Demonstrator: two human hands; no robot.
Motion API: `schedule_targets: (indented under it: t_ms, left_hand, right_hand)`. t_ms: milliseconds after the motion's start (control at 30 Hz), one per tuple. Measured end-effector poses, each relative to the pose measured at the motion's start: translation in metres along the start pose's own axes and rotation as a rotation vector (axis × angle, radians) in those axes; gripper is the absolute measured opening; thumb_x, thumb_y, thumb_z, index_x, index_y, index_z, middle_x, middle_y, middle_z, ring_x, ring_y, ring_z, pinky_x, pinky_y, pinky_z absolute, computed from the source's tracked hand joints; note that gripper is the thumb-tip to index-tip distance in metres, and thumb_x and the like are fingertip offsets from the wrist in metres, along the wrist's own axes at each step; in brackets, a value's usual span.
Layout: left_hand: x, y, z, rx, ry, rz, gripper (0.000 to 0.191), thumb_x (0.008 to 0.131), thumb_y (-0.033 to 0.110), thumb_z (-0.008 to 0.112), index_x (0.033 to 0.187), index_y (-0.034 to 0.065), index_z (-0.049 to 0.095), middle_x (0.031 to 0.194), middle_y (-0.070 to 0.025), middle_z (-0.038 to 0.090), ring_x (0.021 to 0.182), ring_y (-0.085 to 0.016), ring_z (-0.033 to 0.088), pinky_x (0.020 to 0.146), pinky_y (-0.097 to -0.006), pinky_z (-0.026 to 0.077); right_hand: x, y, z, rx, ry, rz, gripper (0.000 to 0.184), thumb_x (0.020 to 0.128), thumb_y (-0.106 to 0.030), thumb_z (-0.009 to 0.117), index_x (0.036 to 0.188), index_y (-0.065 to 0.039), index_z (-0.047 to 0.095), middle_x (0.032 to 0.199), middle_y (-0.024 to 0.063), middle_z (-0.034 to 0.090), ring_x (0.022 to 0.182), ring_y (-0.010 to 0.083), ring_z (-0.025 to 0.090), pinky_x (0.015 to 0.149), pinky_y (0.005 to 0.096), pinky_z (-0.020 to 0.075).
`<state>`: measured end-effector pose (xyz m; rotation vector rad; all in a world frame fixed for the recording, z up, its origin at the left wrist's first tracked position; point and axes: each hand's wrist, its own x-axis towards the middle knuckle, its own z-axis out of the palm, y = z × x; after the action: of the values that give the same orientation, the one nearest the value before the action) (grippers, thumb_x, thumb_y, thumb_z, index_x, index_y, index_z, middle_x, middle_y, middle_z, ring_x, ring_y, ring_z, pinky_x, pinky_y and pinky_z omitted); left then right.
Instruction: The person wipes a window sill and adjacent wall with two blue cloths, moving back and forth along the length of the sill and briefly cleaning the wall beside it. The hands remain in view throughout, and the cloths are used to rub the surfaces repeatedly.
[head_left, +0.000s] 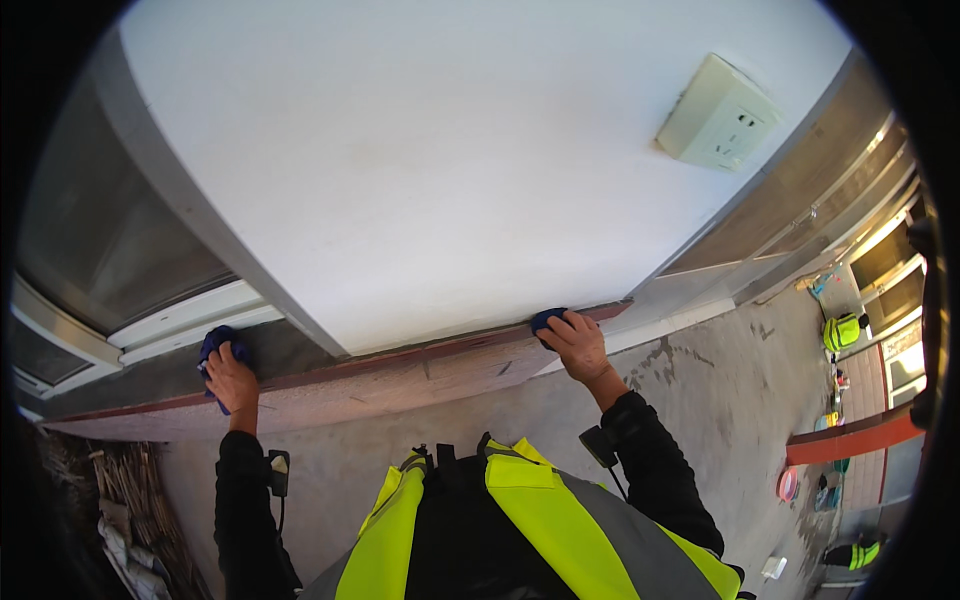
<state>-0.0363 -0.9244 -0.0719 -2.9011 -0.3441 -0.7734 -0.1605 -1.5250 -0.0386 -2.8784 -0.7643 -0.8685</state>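
My left hand grips a dark blue cloth on the grey window sill, just below the white window frame. Out to the right, my right hand presses a second dark blue cloth onto the narrow ledge at the foot of the white wall. That ledge has a dark top and a reddish front edge. Both cloths are bunched under the fingers, so their full shape is hidden.
A socket box juts from the wall at upper right. Bundled sticks lie at lower left. Across the concrete floor are a red beam, a pink basin, a white box and two people in yellow vests.
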Motion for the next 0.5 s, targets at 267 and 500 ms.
schedule_targets:
  t_ms: [267, 500]
  left_hand:
    - [-0.001, -0.005, 0.004, 0.002, 0.033, 0.010, 0.035, 0.086, 0.009, 0.054, 0.121, 0.0160, 0.051, 0.109, -0.0115, 0.054, 0.104, -0.035, 0.054, 0.078, -0.0541, 0.046]
    - [0.000, -0.004, 0.006, 0.015, 0.032, -0.015, 0.035, 0.087, 0.009, 0.053, 0.121, 0.0165, 0.052, 0.107, -0.0110, 0.054, 0.105, -0.035, 0.054, 0.076, -0.0538, 0.046]
  right_hand:
    - [-0.061, 0.075, -0.022, -0.108, 0.052, 0.296, 0.031, 0.070, -0.003, 0.061, 0.098, -0.013, 0.067, 0.109, 0.0064, 0.064, 0.100, 0.0310, 0.059, 0.078, 0.0420, 0.0481]
    - [-0.081, 0.110, -0.024, -0.110, 0.141, 0.611, 0.039, 0.060, 0.009, 0.053, 0.092, -0.010, 0.065, 0.105, 0.0137, 0.066, 0.101, 0.0352, 0.060, 0.084, 0.0441, 0.0499]
